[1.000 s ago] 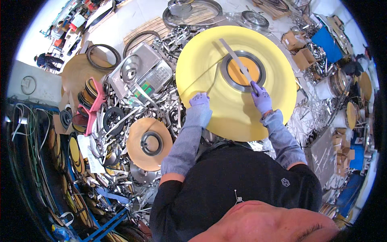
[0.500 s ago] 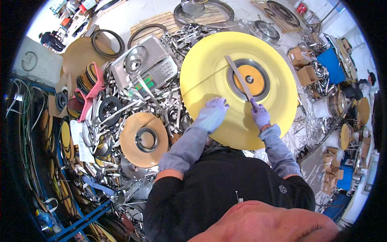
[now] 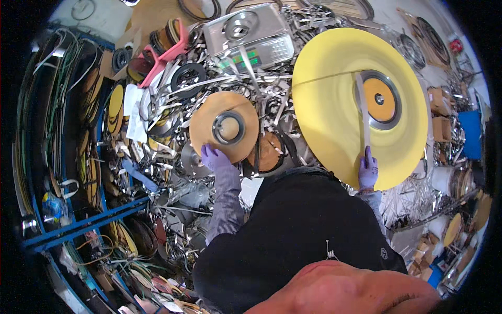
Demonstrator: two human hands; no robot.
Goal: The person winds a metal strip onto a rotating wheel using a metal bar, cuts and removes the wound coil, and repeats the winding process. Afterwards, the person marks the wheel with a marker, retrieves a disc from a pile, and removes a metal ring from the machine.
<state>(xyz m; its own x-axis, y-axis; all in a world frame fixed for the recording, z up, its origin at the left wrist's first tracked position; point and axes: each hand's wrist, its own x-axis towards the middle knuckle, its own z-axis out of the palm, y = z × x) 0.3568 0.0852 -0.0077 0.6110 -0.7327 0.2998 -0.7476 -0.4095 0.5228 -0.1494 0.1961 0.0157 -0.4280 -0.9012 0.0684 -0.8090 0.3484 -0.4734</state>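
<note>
A large yellow disc (image 3: 319, 112) with a dark ring and an orange centre (image 3: 377, 99) lies to the right. My gloved right hand (image 3: 368, 171) is closed on the lower end of a long flat metal strip (image 3: 365, 125), which lies across the disc beside the dark ring. On the left is a smaller tan disc (image 3: 203, 123) with a dark ring (image 3: 228, 127) at its middle. My gloved left hand (image 3: 214, 158) holds this disc's near edge, fingertips on top; the thumb is hidden.
Metal strip scraps (image 3: 272, 99) are heaped around both discs. A scale (image 3: 277, 49) with a metal ring stands behind, next to a pink holder (image 3: 170, 52). Blue racks (image 3: 89, 225) line the left. Cardboard boxes (image 3: 441, 128) stand at the right.
My left hand has left the yellow disc and gone left to the tan disc's edge. My right hand keeps the strip. The view has turned left, so everything appears farther right.
</note>
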